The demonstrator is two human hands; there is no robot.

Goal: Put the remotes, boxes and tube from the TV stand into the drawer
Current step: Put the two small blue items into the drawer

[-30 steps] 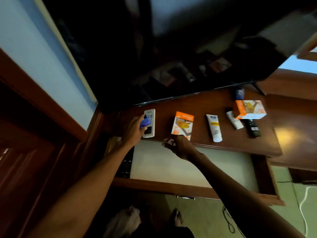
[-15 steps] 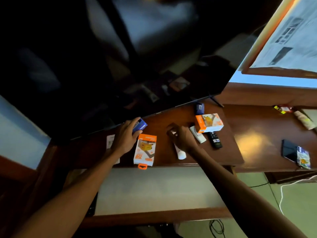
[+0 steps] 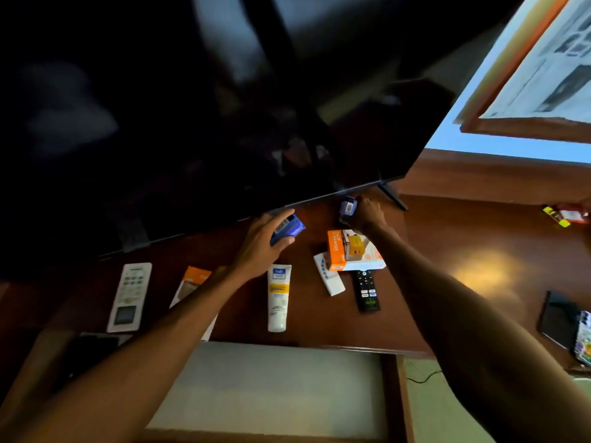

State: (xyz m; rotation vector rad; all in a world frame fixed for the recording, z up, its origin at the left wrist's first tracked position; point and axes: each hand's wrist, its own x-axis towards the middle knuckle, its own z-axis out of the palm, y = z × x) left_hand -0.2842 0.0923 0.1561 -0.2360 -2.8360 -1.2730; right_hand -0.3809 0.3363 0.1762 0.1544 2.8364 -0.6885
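Left hand (image 3: 260, 238): at frame centre, just under the TV's lower edge, fingers wrapped around a small blue box (image 3: 289, 227), lifted off the stand.
Right hand (image 3: 366, 215): right of centre, reaching to the back of the stand, fingers closed on a second blue box (image 3: 347, 206) that sits below the TV edge.
TV (image 3: 198, 100): dark screen filling the upper left and centre of the frame.
Stand (image 3: 447, 251): brown wood top across the middle.
White remote (image 3: 130, 297): flat on the stand at left.
Orange box (image 3: 192, 284): just right of it, partly hidden by the left forearm.
Tube (image 3: 279, 297): white with a yellow band, flat at centre, cap toward the drawer.
Second orange box (image 3: 350, 251): right of centre, lying across the tops of a small white remote (image 3: 331, 278) and a black remote (image 3: 366, 290).
Drawer (image 3: 271, 385): open at lower centre, pale floor bare; a black remote (image 3: 92, 350) lies in its lower-left part.
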